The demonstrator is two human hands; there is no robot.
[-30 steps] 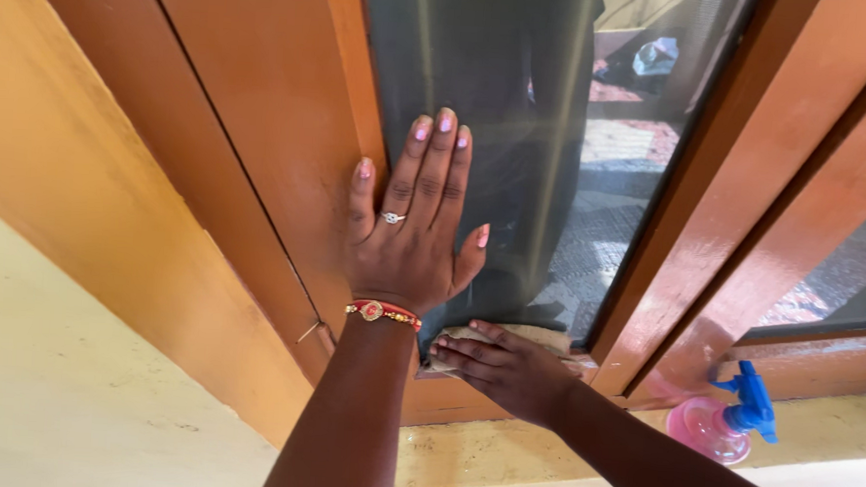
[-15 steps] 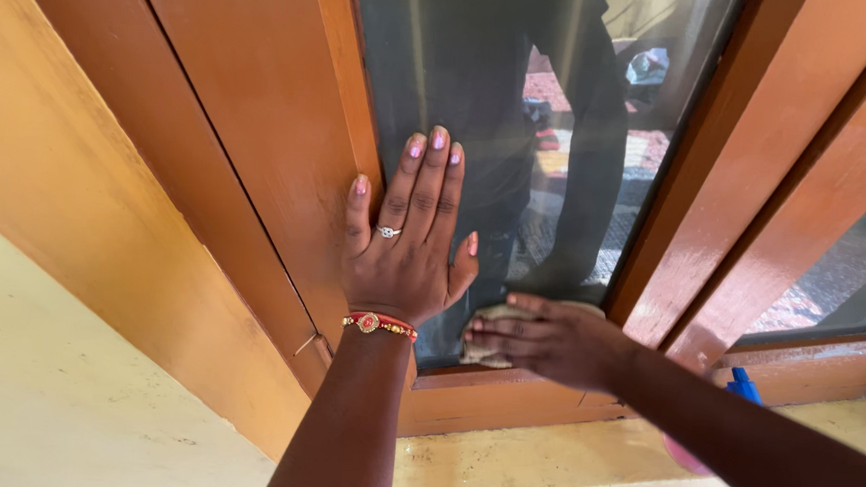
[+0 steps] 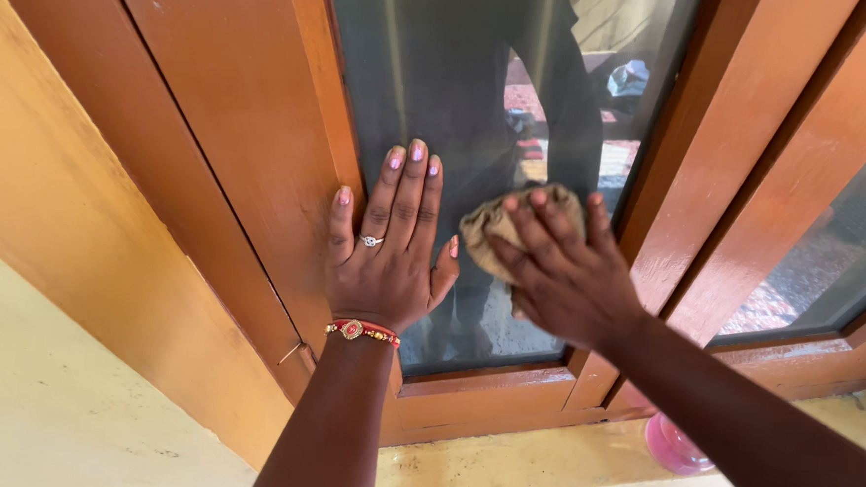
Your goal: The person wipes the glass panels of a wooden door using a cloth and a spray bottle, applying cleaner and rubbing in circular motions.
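The window frame (image 3: 260,155) of glossy orange-brown wood filled most of the view, slanting up from a yellow wall (image 3: 49,401). Set in that frame, a dark glass pane (image 3: 442,66) showed a dim reflection and a patterned floor beyond. Below the frame ran a pale yellow sill (image 3: 500,464).

The left hand (image 3: 388,261) lay flat against the pane at its left edge, just right of the frame's inner strip, fingers straight and close together, the little finger resting on the wood; its grip was spread out and held nothing. A ring sat on one finger and a red bracelet (image 3: 361,331) circled the wrist.

The right hand (image 3: 565,275) pressed on the pane just right of the left hand, near the frame's right upright, fingers splayed and bent over a tan cloth (image 3: 498,227), pinning it to the glass. The cloth bunched out past the fingertips, towards the left thumb.

On the sill below the frame's right corner, a pink bottle (image 3: 674,446) peeked out from under the right forearm.
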